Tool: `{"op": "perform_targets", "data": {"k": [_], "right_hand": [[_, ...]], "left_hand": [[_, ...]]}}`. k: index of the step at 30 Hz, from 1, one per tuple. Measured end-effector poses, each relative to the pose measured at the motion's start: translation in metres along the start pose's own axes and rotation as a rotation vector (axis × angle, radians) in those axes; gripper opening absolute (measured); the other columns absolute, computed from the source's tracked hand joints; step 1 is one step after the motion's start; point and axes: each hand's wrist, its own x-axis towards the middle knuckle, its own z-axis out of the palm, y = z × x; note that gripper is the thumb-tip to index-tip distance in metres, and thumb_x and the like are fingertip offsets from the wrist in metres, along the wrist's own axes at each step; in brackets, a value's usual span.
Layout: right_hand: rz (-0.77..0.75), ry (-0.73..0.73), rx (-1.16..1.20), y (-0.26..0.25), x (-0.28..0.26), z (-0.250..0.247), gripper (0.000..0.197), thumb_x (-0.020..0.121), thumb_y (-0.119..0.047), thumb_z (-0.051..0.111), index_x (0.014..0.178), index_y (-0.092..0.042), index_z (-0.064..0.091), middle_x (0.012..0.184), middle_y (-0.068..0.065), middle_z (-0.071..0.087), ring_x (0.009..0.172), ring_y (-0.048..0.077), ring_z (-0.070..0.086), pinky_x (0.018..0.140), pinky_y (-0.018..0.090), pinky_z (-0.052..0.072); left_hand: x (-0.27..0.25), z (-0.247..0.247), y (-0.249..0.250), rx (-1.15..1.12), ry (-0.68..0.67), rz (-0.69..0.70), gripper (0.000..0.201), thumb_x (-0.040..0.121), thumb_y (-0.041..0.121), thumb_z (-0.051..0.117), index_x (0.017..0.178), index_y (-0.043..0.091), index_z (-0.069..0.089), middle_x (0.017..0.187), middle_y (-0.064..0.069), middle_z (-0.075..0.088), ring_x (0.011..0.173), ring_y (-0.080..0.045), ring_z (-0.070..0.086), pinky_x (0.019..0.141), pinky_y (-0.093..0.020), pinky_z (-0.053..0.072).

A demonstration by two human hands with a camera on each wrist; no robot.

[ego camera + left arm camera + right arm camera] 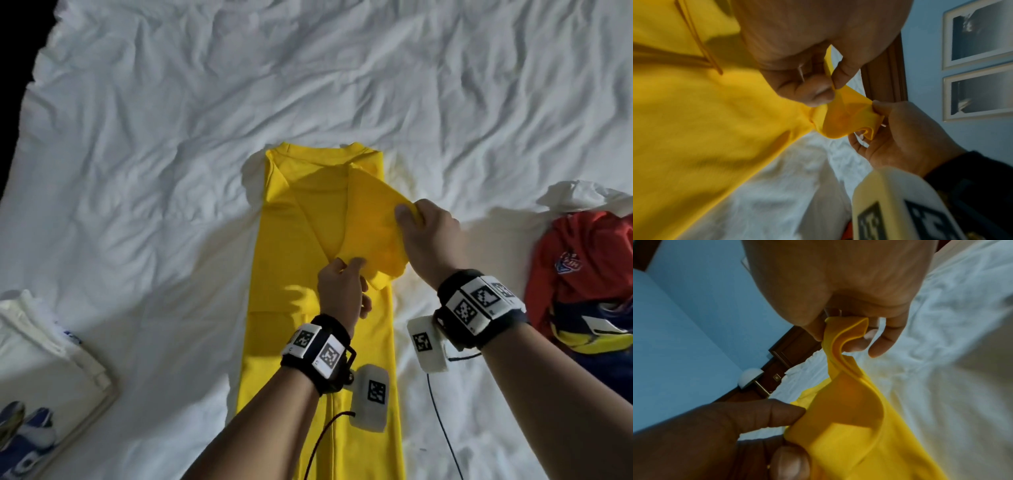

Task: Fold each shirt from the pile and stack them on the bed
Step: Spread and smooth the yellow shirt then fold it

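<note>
Pinching the sleeve [373, 222] with both left hand [342, 291] and right hand [428, 236]; could bunch up crooked on the yellow shirt [291, 308] if dropped unevenly

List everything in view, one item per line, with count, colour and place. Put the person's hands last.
yellow shirt: one, yellow, middle of the bed, sides folded in.
bed sheet: one, white, crumpled, under everything.
pile of shirts: one, red, navy and white, right edge.
folded white shirt: one, white, bottom left.
framed pictures: two, white frames, on the blue wall.
left hand: one, pinches the yellow shirt's sleeve.
right hand: one, pinches the same sleeve further out.
</note>
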Motion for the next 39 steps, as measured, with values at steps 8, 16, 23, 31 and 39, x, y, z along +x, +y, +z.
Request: {"op": "perform_targets", "data": {"k": [8, 16, 23, 31, 39], "right_hand": [[0.087, -0.020, 0.423, 0.005, -0.031, 0.023, 0.051, 0.099, -0.042, 0.058, 0.078, 0.002, 0.047, 0.068, 0.007, 0.038, 0.060, 0.017, 0.037, 0.055, 0.031, 0.029], [0.413, -0.131, 0.511, 0.050, -0.056, 0.070, 0.034, 0.102, -0.035, 0.057, 0.089, -0.005, 0.066, 0.076, 0.008, 0.062, 0.071, 0.028, 0.062, 0.059, 0.043, 0.056], [0.451, -0.198, 0.400, 0.063, -0.061, 0.080, 0.045, 0.102, -0.036, 0.057, 0.096, 0.008, 0.062, 0.082, 0.014, 0.055, 0.078, 0.036, 0.064, 0.058, 0.051, 0.062], [0.285, -0.264, 0.064, 0.066, -0.058, 0.073, 0.035, 0.099, -0.032, 0.061, 0.072, -0.012, 0.049, 0.065, -0.001, 0.048, 0.059, 0.020, 0.043, 0.054, 0.030, 0.034], [0.039, 0.039, -0.003, 0.026, 0.040, 0.058, 0.031, 0.097, -0.041, 0.064, 0.112, -0.015, 0.066, 0.112, 0.005, 0.066, 0.097, 0.021, 0.059, 0.077, 0.026, 0.037]], "left_hand": [[0.006, -0.062, 0.012, 0.060, 0.001, 0.019, 0.017, 0.098, 0.017, 0.060, 0.086, 0.005, 0.062, 0.073, -0.013, 0.055, 0.055, -0.026, 0.049, 0.046, -0.031, 0.035], [0.020, -0.100, -0.003, 0.241, 0.106, 0.038, 0.011, 0.093, 0.020, 0.074, 0.091, 0.010, 0.070, 0.074, -0.008, 0.068, 0.059, -0.023, 0.059, 0.041, -0.021, 0.041], [0.029, -0.114, -0.013, 0.368, 0.167, 0.141, 0.014, 0.096, 0.021, 0.071, 0.108, 0.019, 0.064, 0.097, -0.006, 0.071, 0.042, -0.017, 0.056, 0.036, -0.023, 0.038], [0.032, -0.116, -0.015, 1.013, 0.204, 0.379, 0.018, 0.096, 0.033, 0.066, 0.109, 0.024, 0.057, 0.100, -0.004, 0.068, 0.081, -0.022, 0.065, 0.067, -0.035, 0.053], [0.050, -0.073, -0.033, 1.595, -0.125, 1.036, 0.068, 0.102, 0.046, 0.047, 0.159, 0.014, 0.031, 0.169, -0.021, 0.014, 0.156, -0.041, 0.011, 0.120, -0.066, 0.016]]}}
